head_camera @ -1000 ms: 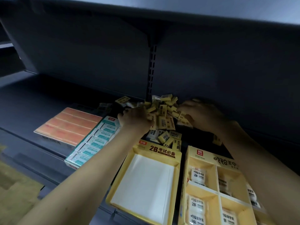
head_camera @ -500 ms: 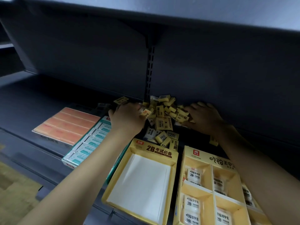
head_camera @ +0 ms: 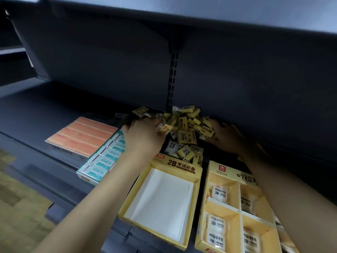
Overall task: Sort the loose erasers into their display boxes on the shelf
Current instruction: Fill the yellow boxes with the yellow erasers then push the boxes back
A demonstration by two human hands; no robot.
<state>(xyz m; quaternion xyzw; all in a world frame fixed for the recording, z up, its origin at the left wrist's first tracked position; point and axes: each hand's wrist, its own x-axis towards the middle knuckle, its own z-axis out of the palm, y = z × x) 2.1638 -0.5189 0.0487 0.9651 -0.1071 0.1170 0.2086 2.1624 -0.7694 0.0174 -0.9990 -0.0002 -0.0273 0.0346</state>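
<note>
Head view: eraser pile (head_camera: 184, 128), axes jumbled.

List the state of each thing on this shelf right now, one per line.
Loose erasers: heaped at the shelf's back.
Plain yellow box: open, empty.
Divided yellow box: open, partly filled.
Teal packs: lined up in a row.
Orange pack: lying flat.
Left hand: gripping erasers.
Right hand: in the heap, grip unclear.

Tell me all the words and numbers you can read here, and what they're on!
"2B 考试必备": header of the empty yellow box.
"2B": wrapped erasers in the divided box.
"2B": a loose eraser in the pile.
Divided box's header: upside down, not clearly readable.
Teal packs, barcodes: too small.
</note>
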